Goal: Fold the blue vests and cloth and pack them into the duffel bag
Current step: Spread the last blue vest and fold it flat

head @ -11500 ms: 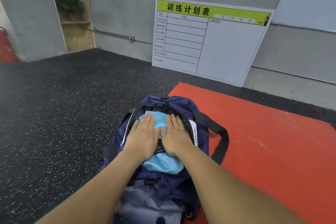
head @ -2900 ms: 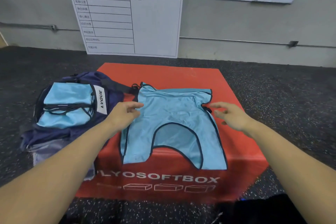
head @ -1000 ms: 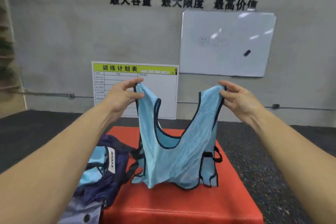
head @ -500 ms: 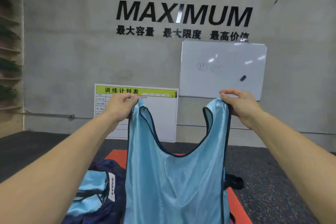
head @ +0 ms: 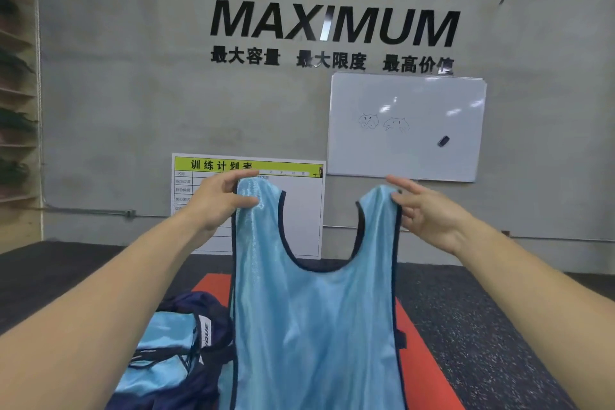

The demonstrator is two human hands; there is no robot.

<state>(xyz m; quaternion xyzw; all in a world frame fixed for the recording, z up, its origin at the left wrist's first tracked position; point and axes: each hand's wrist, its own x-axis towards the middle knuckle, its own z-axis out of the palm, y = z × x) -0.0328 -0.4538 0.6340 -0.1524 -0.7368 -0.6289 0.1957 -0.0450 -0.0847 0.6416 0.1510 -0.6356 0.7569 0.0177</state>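
Blue vest (head: 316,326) hangs in the air above the red box (head: 419,343), left hand (head: 216,200) and right hand (head: 429,213) each pinching a shoulder strap; looks light, limp, slick, so keep hold there.

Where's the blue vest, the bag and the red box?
vest (head: 316,326), head view, middle of its front.
bag (head: 213,313), head view, dark upper side.
red box (head: 419,359), head view, top, right of vest.
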